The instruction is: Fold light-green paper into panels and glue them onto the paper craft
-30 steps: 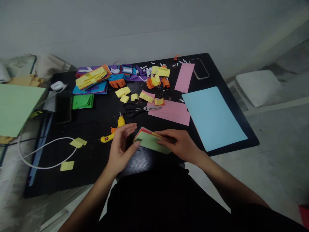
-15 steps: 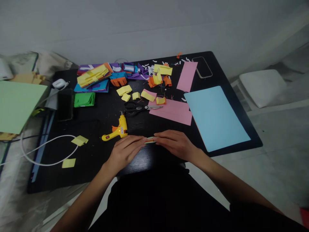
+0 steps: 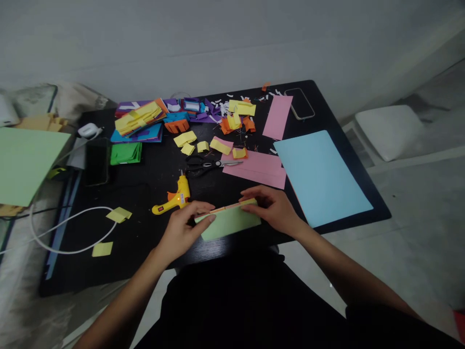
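Note:
A folded piece of light green paper (image 3: pixel 230 224) with yellow and orange layers along its upper edge is held between my two hands above the front of the black table. My left hand (image 3: pixel 187 225) pinches its left end, thumb on the green face. At the right end, my right hand (image 3: pixel 271 208) grips it between thumb and fingers. Just beyond my left hand lies a yellow glue gun (image 3: pixel 178 196). Black-handled scissors (image 3: pixel 210 166) rest farther back, their blades over a pink sheet (image 3: pixel 254 169).
A light blue sheet (image 3: pixel 323 177) lies at the right of the black table (image 3: pixel 145 259). Folded colored papers (image 3: pixel 141 118) and scraps crowd the back. Two phones (image 3: pixel 97 162) lie on the table. A white cable (image 3: pixel 72 218) loops at left, near small yellow papers (image 3: pixel 102 249).
The folded paper has tipped so its broad green face now shows. My hands have moved apart along it, from nearly flat fingers to thumbs showing in front.

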